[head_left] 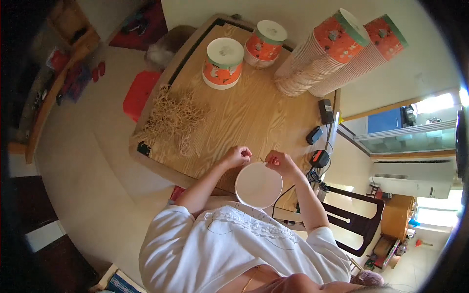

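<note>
A white round paper bucket point(259, 185) stands at the near edge of the table, its pale inside facing up, close against my shirt. At its far rim, my left hand point(238, 156) pinches one end of a thin tan cord point(257, 157). My right hand point(280, 162) is closed on the cord's other part, its fingertips touching the rim. The cord spans the short gap between both hands. Exactly how it meets the rim is too small to tell. A loose, tangled pile of similar tan cords point(173, 117) lies to the left of my hands.
Two upside-down orange-and-green paper buckets point(223, 71) point(266, 44) sit at the far side. Tall nested bucket stacks point(312, 56) point(373, 51) lean at the far right. Black adapters point(326, 111) and cables line the right edge. A red stool point(140, 95) and dark chair point(351, 219) flank the table point(244, 112).
</note>
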`<state>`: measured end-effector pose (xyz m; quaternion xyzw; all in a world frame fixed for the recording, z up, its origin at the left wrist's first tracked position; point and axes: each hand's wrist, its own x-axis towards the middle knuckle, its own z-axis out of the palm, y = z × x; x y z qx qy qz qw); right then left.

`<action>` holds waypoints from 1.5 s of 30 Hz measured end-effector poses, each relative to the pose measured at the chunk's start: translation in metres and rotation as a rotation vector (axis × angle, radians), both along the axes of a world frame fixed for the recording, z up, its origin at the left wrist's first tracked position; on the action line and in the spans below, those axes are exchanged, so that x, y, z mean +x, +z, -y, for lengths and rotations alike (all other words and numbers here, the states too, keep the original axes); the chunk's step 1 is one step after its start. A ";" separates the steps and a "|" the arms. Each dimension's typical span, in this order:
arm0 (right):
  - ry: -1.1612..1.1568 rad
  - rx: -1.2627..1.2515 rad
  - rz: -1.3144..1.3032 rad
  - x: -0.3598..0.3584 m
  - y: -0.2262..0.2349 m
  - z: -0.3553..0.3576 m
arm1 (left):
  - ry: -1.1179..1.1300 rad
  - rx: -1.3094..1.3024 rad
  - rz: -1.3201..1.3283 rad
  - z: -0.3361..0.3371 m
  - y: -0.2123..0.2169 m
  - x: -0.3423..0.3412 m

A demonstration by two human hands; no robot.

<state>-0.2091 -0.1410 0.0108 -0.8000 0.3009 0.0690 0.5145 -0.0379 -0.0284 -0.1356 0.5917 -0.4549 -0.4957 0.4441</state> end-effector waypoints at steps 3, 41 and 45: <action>-0.020 -0.243 0.194 -0.002 0.028 -0.017 | -0.012 -0.070 -0.222 -0.002 0.051 0.009; 0.103 -0.416 0.458 -0.007 0.035 -0.058 | -0.140 -0.148 0.064 -0.029 0.127 0.007; 0.117 -0.442 0.495 -0.006 0.035 -0.058 | -0.155 -0.177 0.088 -0.027 0.125 0.008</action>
